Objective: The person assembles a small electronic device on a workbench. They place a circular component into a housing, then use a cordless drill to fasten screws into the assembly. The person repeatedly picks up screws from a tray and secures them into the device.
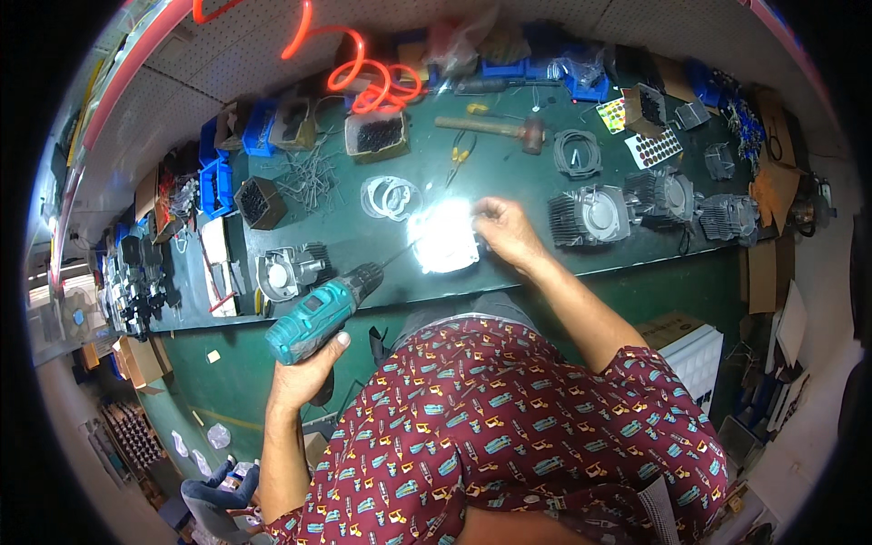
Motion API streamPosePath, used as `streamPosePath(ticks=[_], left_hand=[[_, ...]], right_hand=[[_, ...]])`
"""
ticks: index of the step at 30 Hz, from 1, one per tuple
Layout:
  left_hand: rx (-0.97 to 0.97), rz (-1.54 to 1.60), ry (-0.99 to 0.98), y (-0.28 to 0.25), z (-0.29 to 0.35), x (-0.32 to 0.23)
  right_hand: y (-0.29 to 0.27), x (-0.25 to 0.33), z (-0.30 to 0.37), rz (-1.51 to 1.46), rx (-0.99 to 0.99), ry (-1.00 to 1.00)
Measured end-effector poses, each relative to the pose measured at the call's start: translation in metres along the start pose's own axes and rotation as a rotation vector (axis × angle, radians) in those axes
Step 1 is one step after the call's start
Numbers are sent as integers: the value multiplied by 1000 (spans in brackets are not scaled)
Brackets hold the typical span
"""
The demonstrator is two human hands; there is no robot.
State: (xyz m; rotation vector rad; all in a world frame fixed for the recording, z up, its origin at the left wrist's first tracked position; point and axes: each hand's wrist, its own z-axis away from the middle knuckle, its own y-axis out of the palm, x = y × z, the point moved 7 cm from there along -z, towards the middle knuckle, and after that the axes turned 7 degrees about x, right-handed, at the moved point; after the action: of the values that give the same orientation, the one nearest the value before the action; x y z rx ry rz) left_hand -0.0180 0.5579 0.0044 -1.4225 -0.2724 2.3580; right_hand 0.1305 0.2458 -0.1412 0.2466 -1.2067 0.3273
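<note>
My left hand point(304, 374) grips a teal cordless drill point(313, 320) at the near edge of the bench. Its long thin bit points right, toward a metal part point(447, 238) washed out by glare, whose details I cannot read; whether the tip touches it is unclear. At the part's right edge is my right hand point(507, 229), with fingers drawn together; what they pinch, if anything, is too bright to make out. Left of the drill's front sits a finned grey metal housing point(289, 271). Pale ring gaskets point(391, 197) lie just beyond the bright part.
Finned motor housings point(590, 215) stand on the green bench point(509, 173) at right. Farther back lie a hammer point(531, 134), yellow-handled pliers point(461, 159), a cable coil point(577, 153) and a box of small dark parts point(377, 136). An orange coiled hose point(350, 73) hangs above.
</note>
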Motion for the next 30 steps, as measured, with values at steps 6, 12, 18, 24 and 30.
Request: streamPosePath(ticks=[6, 12, 18, 24, 30], left_hand=[[6, -162, 47, 13, -5, -14], [-26, -205, 5, 17, -6, -8], [-15, -180, 16, 18, -2, -14], [-27, -127, -2, 7, 16, -22], [-50, 3, -80, 0, 27, -15]], right_hand=[[9, 22, -7, 449, -6, -143], [12, 24, -3, 512, -51, -202], [40, 26, 3, 737, 105, -362], [60, 22, -6, 868, 217, -254], [59, 32, -8, 837, 191, -368]])
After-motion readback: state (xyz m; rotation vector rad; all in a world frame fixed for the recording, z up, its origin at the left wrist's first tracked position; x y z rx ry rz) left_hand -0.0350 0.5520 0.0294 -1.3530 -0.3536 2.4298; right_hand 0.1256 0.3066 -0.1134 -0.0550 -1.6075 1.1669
